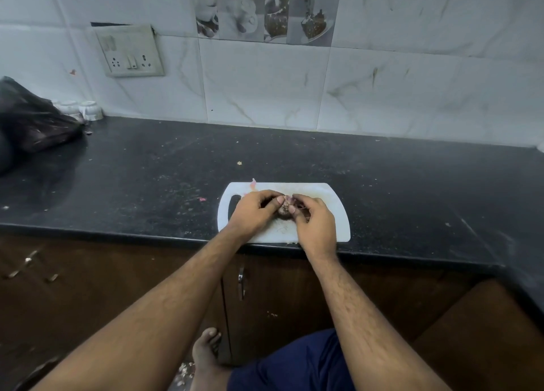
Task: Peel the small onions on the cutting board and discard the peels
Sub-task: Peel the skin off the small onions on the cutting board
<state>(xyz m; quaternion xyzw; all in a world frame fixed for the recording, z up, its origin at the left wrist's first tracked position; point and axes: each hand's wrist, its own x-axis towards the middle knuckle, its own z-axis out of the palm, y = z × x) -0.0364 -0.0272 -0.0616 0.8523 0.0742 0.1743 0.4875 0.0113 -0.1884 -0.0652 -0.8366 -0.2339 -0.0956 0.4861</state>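
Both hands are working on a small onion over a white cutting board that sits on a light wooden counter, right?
Not quite: the counter is black speckled stone, not light wood, as the head view shows. The rest holds: left hand and right hand hold a small onion over the white cutting board.

Small dark-skinned onion (pixel 285 209), largely concealed between the curled fingers of the left hand (pixel 255 211) and right hand (pixel 315 223); whether other onions lie beneath the grip cannot be told. Left of the grip, crumpled black plastic bag (pixel 32 122) cropped by the edge.
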